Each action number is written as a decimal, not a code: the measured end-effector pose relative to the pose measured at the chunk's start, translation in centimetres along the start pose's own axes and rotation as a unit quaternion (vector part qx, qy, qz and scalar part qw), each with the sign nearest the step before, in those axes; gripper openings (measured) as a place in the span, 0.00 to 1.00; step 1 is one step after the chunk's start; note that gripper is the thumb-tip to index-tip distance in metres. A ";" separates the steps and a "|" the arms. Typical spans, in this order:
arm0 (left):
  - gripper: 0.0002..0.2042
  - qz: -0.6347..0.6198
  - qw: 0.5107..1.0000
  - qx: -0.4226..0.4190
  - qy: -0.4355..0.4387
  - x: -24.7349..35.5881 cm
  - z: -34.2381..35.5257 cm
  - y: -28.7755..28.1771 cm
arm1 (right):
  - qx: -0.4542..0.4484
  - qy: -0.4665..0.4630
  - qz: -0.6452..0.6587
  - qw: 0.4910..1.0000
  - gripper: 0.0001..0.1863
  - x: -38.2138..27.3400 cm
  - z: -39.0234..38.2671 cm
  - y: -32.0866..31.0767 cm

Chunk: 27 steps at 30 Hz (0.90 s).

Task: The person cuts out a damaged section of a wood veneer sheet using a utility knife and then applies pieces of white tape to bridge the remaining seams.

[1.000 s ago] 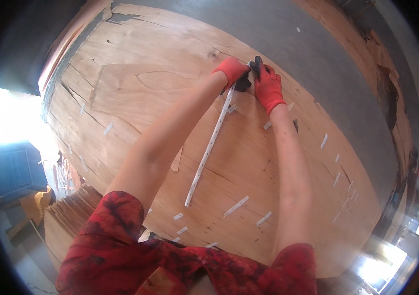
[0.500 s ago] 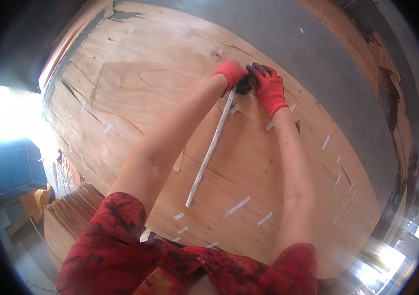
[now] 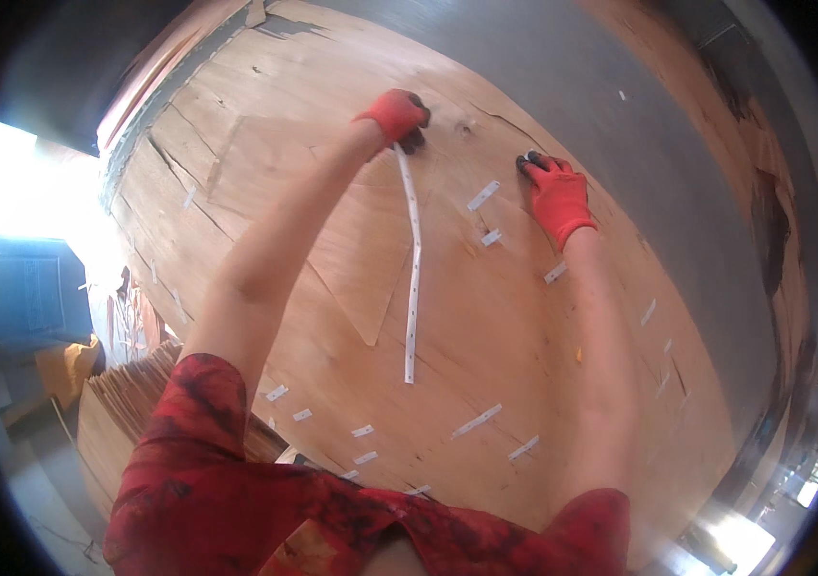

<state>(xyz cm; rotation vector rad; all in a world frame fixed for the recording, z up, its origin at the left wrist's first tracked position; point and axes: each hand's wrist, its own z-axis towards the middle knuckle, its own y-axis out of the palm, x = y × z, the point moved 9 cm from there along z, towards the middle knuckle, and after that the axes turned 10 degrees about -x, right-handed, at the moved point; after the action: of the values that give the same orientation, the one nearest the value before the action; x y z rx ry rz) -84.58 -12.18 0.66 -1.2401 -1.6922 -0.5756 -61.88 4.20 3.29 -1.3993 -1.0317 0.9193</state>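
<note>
A large thin wood veneer sheet (image 3: 486, 326) lies flat before me, cracked in places. A long white tape strip (image 3: 414, 278) runs down its middle, bent slightly partway along. My left hand (image 3: 397, 115), in a red glove with dark fingertips, presses on the far end of the strip. My right hand (image 3: 555, 197), gloved the same, rests flat on the veneer to the right, fingers spread, apart from the strip, close to a short white tape piece (image 3: 483, 195). A triangular veneer patch (image 3: 351, 259) lies left of the strip.
Several short white tape pieces (image 3: 477, 420) dot the sheet. A grey surface (image 3: 563, 67) runs beyond the veneer's far edge. A stack of veneer sheets (image 3: 131, 394) sits at the lower left, beside a bright opening (image 3: 15, 182). My red patterned shirt fills the bottom.
My hands were together at the strip's far end; now the right hand has moved away to the right and lies flat on the veneer. The left hand stays on the strip's end.
</note>
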 end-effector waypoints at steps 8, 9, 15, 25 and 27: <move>0.11 -0.109 0.993 0.047 -0.020 -1.1 0.3 -5.6 | 0.174 -0.043 0.245 0.953 0.33 -5.4 7.3 -5.2; 0.11 -0.114 0.992 0.051 -0.023 -0.9 0.9 -5.9 | 0.177 -0.044 0.270 0.946 0.33 -6.6 8.5 -5.2; 0.09 -0.170 0.983 0.049 -0.050 -2.2 6.2 -7.3 | 0.224 -0.087 0.330 0.913 0.35 -10.3 13.8 -5.5; 0.09 0.055 0.998 0.029 0.006 -4.1 10.1 -11.8 | 0.034 -0.045 0.193 0.979 0.31 -16.0 20.4 -1.5; 0.09 -0.164 0.986 -0.029 0.021 -3.8 9.2 -8.2 | 0.023 -0.018 0.180 0.983 0.29 -14.0 19.2 -0.2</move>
<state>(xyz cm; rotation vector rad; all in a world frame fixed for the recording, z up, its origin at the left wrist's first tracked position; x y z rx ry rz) -95.54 -9.86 -5.65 -0.9862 -1.8683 -0.8455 -84.47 -2.99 1.58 -1.5628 -0.7906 1.2271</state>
